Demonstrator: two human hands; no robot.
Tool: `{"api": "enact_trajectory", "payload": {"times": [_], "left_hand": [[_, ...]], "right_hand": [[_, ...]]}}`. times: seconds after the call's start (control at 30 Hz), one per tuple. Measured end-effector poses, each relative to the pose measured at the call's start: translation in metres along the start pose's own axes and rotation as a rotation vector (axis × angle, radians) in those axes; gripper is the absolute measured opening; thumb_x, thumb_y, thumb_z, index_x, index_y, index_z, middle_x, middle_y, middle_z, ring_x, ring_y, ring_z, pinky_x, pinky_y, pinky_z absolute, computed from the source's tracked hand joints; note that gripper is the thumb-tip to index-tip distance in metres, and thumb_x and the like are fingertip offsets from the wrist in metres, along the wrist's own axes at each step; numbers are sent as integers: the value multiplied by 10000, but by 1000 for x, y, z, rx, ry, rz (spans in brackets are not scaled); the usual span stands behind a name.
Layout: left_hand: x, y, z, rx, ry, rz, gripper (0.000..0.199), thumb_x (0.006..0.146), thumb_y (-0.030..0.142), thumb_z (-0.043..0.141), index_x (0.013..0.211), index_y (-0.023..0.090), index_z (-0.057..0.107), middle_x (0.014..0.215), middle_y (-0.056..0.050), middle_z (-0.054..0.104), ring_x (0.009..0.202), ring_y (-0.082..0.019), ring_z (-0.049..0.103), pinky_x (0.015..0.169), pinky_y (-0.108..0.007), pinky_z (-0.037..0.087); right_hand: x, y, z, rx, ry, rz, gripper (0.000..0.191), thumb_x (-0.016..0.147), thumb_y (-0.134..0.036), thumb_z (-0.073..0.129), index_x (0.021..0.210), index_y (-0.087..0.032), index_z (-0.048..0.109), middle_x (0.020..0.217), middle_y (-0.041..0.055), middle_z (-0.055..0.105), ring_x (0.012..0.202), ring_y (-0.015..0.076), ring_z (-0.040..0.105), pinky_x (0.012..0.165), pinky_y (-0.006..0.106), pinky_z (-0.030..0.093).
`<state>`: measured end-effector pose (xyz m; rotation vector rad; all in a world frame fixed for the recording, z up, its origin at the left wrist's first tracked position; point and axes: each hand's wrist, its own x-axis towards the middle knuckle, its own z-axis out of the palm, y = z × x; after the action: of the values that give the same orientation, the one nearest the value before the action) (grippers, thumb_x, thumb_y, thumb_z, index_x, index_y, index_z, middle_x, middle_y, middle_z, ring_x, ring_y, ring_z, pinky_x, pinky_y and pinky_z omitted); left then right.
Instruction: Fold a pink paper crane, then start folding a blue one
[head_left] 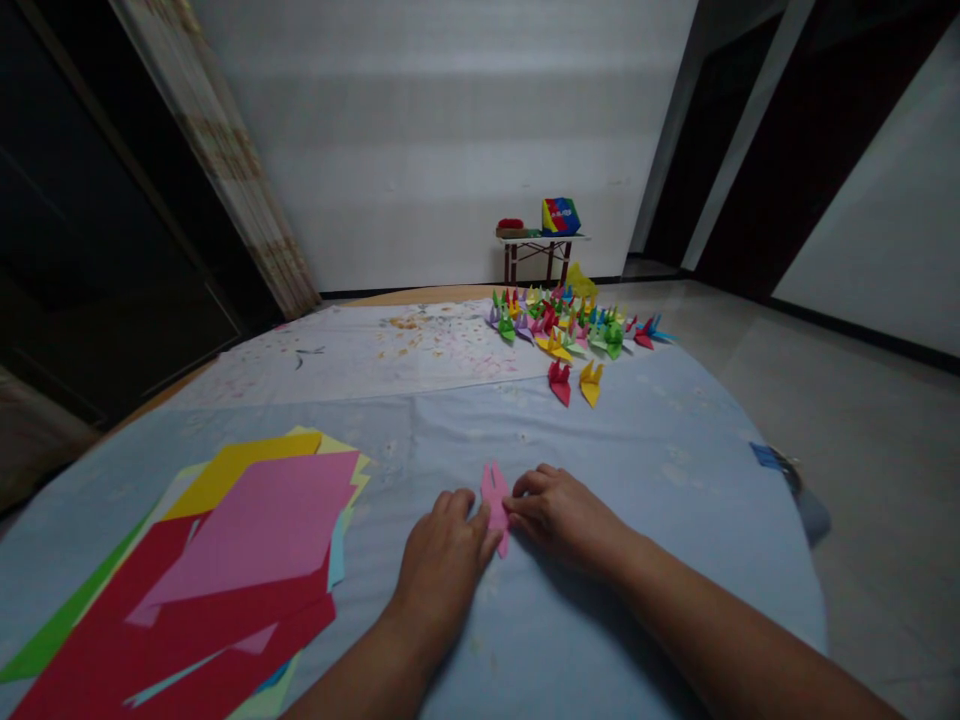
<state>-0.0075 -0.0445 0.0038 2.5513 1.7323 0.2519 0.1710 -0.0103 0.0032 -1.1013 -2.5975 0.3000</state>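
A narrow piece of folded pink origami paper [494, 494] lies on the blue tablecloth in front of me, two slim points at its far end and one at its near end. At its left edge is my left hand [442, 555], fingers bent and thumb pressed on the lower part of the paper. My right hand [559, 515] pinches the right edge between thumb and curled fingers. The fingertips cover parts of both edges.
Left of my hands lies a stack of coloured paper sheets [285, 520]. A red paper crane [559, 383] and a yellow paper crane [591, 384] stand beyond my right hand, before a cluster of many-coloured cranes [551, 318]. A small table [540, 240] stands by the wall.
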Motion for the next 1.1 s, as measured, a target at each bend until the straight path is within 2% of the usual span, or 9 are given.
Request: {"api": "enact_trajectory", "payload": {"times": [0.23,0.4,0.6,0.73,0.87,0.93,1.0,1.1], "left_hand": [[2,4,-2,-20,-39,-4,211,854,292,445,923,204,624,1003,-74,567,929,-221,501,750,-328,445],[-1,0,-4,-92,30,4,246,874,294,399,947,228,625,1004,-56,560,937,-200,497,762,-309,433],[1,-7,1,-230,106,-30,215,853,313,435,922,220,616,957,-49,554,932,-194,498,782,-305,419],[4,-9,5,-287,170,-127,238,837,352,444,928,187,591,962,-65,536,939,-204,503,811,-323,411],[5,-10,8,-362,194,-116,207,819,340,466,877,197,603,946,-60,551,941,-211,507,808,-329,403],[6,-11,9,-484,210,-122,166,792,318,507,855,202,608,905,-50,573,907,-208,523,794,-323,405],[10,-12,11,-716,210,-156,156,774,310,536,850,192,604,853,-44,599,840,-195,552,757,-307,421],[16,-13,14,-1163,186,-218,178,743,316,582,828,161,591,781,-37,627,734,-167,581,681,-267,443]], "right_hand": [[2,-1,-2,9,-6,28,189,827,-264,496,852,-223,679,894,54,610,829,173,491,691,293,346],[2,3,2,86,56,50,192,833,-279,502,852,-232,687,843,46,602,814,159,494,720,282,356],[5,10,14,183,114,140,169,807,-320,546,813,-233,690,830,39,591,802,156,501,729,276,369],[6,10,17,189,162,213,229,769,-363,589,951,-239,654,913,58,574,884,190,481,781,319,364],[5,6,16,142,170,243,295,756,-364,602,1018,-230,622,992,79,563,959,226,444,814,373,345],[6,5,16,191,179,251,270,751,-333,610,999,-226,623,1001,76,571,979,229,442,832,388,338],[8,4,17,330,210,266,254,746,-324,615,974,-213,620,988,71,586,967,220,466,839,384,345],[14,5,21,754,237,293,254,743,-346,610,932,-176,588,883,50,615,823,172,542,761,326,403]]}}
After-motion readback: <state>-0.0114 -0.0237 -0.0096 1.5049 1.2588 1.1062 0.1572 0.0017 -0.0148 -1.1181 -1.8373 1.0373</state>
